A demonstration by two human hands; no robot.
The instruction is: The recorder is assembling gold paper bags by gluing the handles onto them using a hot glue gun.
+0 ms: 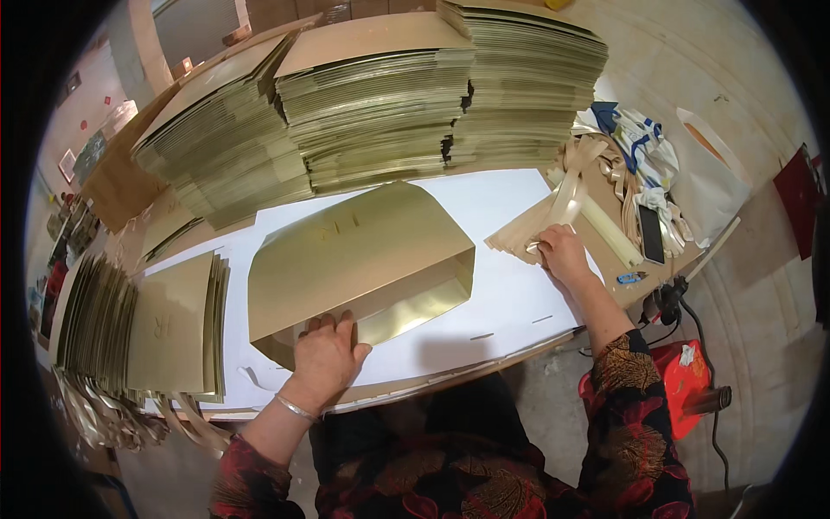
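Note:
A gold paper bag (pixel 354 251) lies opened on its side on the white tabletop (pixel 510 294), its mouth facing right. My left hand (pixel 327 356) presses flat on the bag's near bottom edge. My right hand (pixel 562 249) reaches to the right and pinches cream ribbon strips (pixel 566 201) from a loose bundle at the table's right end.
Tall stacks of flat gold bags (pixel 380 104) line the far side of the table. A lower pile of flat bags (pixel 169 324) sits at the left. A dark phone (pixel 651 233), a small blue tool (pixel 631 278) and cloth lie at the right. A red bag (pixel 687 381) stands on the floor.

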